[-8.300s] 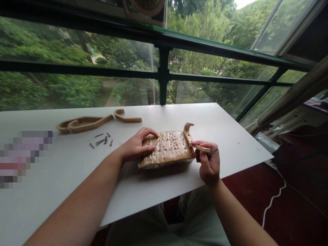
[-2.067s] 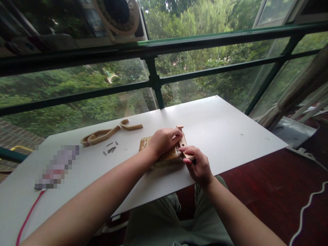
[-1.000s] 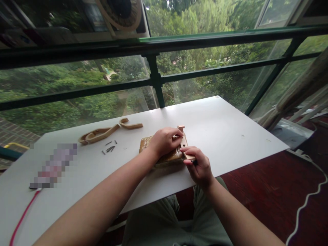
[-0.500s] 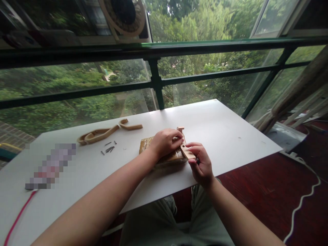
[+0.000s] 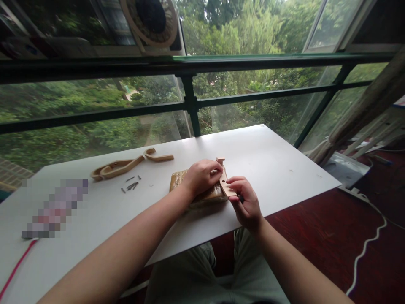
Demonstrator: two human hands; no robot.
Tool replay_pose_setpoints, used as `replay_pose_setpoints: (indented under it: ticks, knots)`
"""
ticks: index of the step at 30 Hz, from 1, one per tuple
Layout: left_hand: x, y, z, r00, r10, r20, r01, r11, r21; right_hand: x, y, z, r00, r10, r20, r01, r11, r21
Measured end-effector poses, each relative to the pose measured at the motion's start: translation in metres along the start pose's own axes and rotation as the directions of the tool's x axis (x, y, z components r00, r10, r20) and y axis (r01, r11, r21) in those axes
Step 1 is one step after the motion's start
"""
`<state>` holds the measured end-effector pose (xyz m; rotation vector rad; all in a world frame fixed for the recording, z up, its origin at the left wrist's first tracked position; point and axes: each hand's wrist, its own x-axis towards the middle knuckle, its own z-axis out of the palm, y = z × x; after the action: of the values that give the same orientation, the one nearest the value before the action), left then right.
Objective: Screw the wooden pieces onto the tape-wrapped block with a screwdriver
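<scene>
A brown plastic-wrapped packet (image 5: 177, 182) lies on the white table (image 5: 278, 169) in front of me. My left hand (image 5: 200, 176) rests on top of it, fingers curled and pinched at the far end of a curved wooden piece (image 5: 223, 182). My right hand (image 5: 245, 202) is closed on the near end of that wooden piece at the packet's right edge, and a thin dark tool shows just under its fingers.
Two more curved wooden pieces (image 5: 115, 167) (image 5: 156, 155) lie at the back left, with several small dark screws (image 5: 130, 185) beside them. A red cable (image 5: 15, 270) crosses the table's left corner. A glazed railing (image 5: 190, 101) runs behind the table. A white cord (image 5: 367, 253) trails on the dark red floor.
Since the oldest frame my left hand slid from the packet's left end to its right end, onto the wooden piece. In the last second both hands stay put; only the view drifts.
</scene>
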<state>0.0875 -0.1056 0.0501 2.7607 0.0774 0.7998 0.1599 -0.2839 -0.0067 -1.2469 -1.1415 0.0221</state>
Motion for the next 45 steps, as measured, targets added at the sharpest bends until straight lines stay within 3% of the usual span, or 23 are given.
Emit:
replay_pose_setpoints:
  ticks: [4,7,9,14,18,21,24,30,33,38,45]
  knots:
    - [0.0,-0.002,0.002,1.0,0.011,-0.01,-0.011,1.0,0.017,0.007,0.0,-0.012,0.994,0.1,-0.051,-0.099,0.995,0.021]
    - [0.0,-0.003,0.003,1.0,0.016,-0.008,-0.016,1.0,0.012,0.019,0.002,-0.026,0.968,0.145,-0.204,-0.155,0.987,-0.036]
    - [0.0,-0.003,0.003,1.0,0.014,-0.006,-0.014,1.0,0.008,0.027,0.004,-0.037,0.96,0.161,-0.227,-0.178,0.982,-0.056]
    - [0.0,-0.004,0.003,1.0,-0.002,-0.001,0.002,1.0,-0.003,0.046,0.005,-0.063,0.953,0.3,-0.033,-0.299,0.925,-0.236]
    - [0.001,-0.004,0.003,1.0,-0.012,-0.005,0.012,1.0,-0.017,0.057,0.008,-0.075,0.901,0.403,0.159,-0.321,0.868,-0.378]
    - [0.0,-0.003,0.003,0.999,-0.038,-0.012,0.038,0.999,-0.035,0.065,0.007,-0.082,0.879,0.411,0.242,-0.235,0.815,-0.529]
    - [-0.001,-0.003,0.002,0.997,-0.076,-0.021,0.074,0.995,-0.069,0.077,0.0,-0.089,0.863,0.372,0.341,-0.065,0.753,-0.655]
    - [-0.002,-0.001,0.002,0.992,-0.123,-0.023,0.119,0.986,-0.119,0.11,-0.018,-0.095,0.83,0.305,0.466,0.13,0.707,-0.695]
    - [-0.001,0.0,0.001,0.991,-0.13,-0.02,0.127,0.986,-0.103,0.127,-0.025,-0.088,0.818,0.252,0.517,0.246,0.66,-0.71]
    - [-0.001,0.0,0.0,0.991,-0.128,-0.022,0.126,0.987,-0.097,0.151,-0.037,-0.069,0.748,0.164,0.643,0.445,0.596,-0.668]
    - [-0.001,0.0,0.001,0.988,-0.152,-0.004,0.151,0.983,-0.101,0.167,-0.056,-0.048,0.661,0.226,0.716,0.564,0.479,-0.672]
